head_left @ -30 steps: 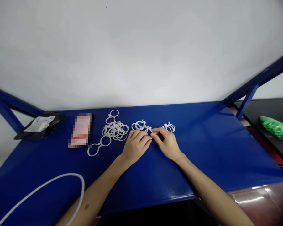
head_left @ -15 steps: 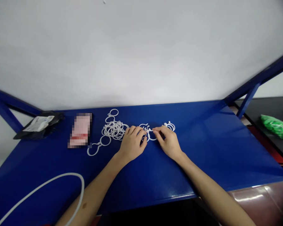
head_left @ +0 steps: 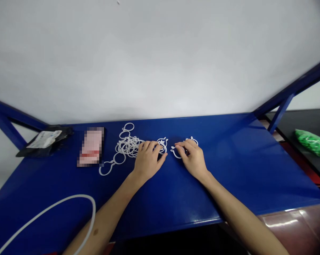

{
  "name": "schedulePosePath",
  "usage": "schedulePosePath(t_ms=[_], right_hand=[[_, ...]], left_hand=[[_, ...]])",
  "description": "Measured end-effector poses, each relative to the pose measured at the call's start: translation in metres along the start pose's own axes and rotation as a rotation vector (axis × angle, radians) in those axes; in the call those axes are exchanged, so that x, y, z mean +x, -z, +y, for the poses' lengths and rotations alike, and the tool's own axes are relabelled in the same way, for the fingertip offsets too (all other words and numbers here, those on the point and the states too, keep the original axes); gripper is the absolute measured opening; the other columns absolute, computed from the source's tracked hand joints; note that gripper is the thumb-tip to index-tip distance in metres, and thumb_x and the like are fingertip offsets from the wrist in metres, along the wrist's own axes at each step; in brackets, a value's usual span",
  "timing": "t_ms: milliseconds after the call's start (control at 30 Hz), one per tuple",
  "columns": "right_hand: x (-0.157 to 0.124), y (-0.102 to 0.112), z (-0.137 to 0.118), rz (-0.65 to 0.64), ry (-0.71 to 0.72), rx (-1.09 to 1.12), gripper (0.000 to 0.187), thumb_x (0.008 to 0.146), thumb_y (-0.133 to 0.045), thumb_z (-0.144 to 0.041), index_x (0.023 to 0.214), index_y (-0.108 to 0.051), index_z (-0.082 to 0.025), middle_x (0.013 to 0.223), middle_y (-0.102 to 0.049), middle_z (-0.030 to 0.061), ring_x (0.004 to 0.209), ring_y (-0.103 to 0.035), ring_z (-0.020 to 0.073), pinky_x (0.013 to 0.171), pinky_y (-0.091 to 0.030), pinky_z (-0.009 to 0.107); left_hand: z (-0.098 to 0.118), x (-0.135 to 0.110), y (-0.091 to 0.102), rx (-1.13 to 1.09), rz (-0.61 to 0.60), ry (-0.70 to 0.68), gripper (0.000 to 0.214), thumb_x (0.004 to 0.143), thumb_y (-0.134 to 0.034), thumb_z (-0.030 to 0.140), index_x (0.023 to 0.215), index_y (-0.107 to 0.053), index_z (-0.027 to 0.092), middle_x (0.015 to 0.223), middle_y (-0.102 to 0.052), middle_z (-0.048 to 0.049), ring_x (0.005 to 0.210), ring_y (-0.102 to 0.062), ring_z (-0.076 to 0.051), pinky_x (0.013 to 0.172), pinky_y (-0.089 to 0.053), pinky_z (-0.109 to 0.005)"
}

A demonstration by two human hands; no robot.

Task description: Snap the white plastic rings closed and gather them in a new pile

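My left hand [head_left: 147,160] lies palm down with its fingers spread, resting on or just over the right edge of a tangled pile of white plastic rings [head_left: 129,147]. Several linked white rings [head_left: 163,141] show by its index finger and thumb, and the palm hides part of them. Thumb and fingers of my right hand [head_left: 192,157] pinch a white ring [head_left: 176,154], whose open end with small knobs points left. Just behind that hand lies a small group of white rings [head_left: 195,139], partly covered by the fingers.
The rings lie on a blue tabletop [head_left: 229,159] against a pale wall. To the left are a pixelated pink-and-black rectangular item [head_left: 92,145] and a black plastic package [head_left: 46,140] with a label. A white cable [head_left: 66,199] loops at the lower left. Green bagged goods [head_left: 311,141] sit far right.
My right hand has drawn a ring slightly to the right, away from the cluster by my left hand, leaving a gap. My left hand has shifted a little left.
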State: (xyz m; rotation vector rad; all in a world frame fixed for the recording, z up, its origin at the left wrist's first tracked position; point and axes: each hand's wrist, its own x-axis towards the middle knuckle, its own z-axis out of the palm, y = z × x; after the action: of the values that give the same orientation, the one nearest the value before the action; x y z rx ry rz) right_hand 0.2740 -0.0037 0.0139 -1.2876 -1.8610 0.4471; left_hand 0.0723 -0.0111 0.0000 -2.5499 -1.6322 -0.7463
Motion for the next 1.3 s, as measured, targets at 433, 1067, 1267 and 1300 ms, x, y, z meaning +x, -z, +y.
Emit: schedulePosePath(t_ms=[433, 1067, 1267, 1300], right_hand=[[-0.005, -0.004, -0.008, -0.114, -0.272, 0.484, 0.024, 0.092, -0.064, -0.043, 0.099, -0.071, -0.021, 0.074, -0.071, 0.0014, 0.055, -0.062, 0.0136, 0.055, -0.052, 0.027], [-0.011, -0.001, -0.008, -0.181, 0.2, 0.219, 0.012, 0.098, -0.058, -0.022, 0.096, -0.07, -0.021, 0.085, -0.072, 0.0041, 0.077, -0.066, 0.0169, 0.07, -0.053, 0.03], [0.003, 0.008, 0.014, -0.057, 0.159, -0.066, 0.017, 0.1, -0.056, -0.026, 0.101, -0.072, -0.021, 0.096, -0.072, 0.0068, 0.087, -0.068, 0.0194, 0.08, -0.054, 0.033], [0.006, 0.011, 0.021, -0.006, 0.115, -0.13, 0.019, 0.1, -0.055, -0.027, 0.102, -0.073, -0.02, 0.095, -0.071, 0.0072, 0.084, -0.068, 0.0191, 0.077, -0.055, 0.032]], left_hand=[[0.024, -0.001, 0.017, -0.505, 0.109, 0.137, 0.01, 0.096, -0.056, 0.025, 0.091, -0.064, 0.022, 0.089, -0.072, -0.0017, 0.089, -0.061, -0.021, 0.085, -0.043, -0.038], [0.024, -0.008, 0.005, -0.581, 0.13, 0.112, 0.017, 0.094, -0.054, 0.007, 0.082, -0.057, 0.019, 0.081, -0.062, 0.0002, 0.08, -0.059, -0.015, 0.074, -0.048, -0.028], [0.006, -0.001, 0.003, -0.096, 0.142, -0.044, 0.011, 0.095, -0.063, 0.027, 0.1, -0.065, 0.017, 0.094, -0.07, -0.0058, 0.09, -0.057, -0.024, 0.083, -0.046, -0.04], [0.002, 0.0, 0.002, -0.017, 0.139, -0.046, 0.014, 0.093, -0.064, 0.028, 0.101, -0.066, 0.017, 0.097, -0.07, -0.0071, 0.091, -0.056, -0.026, 0.081, -0.045, -0.04]])
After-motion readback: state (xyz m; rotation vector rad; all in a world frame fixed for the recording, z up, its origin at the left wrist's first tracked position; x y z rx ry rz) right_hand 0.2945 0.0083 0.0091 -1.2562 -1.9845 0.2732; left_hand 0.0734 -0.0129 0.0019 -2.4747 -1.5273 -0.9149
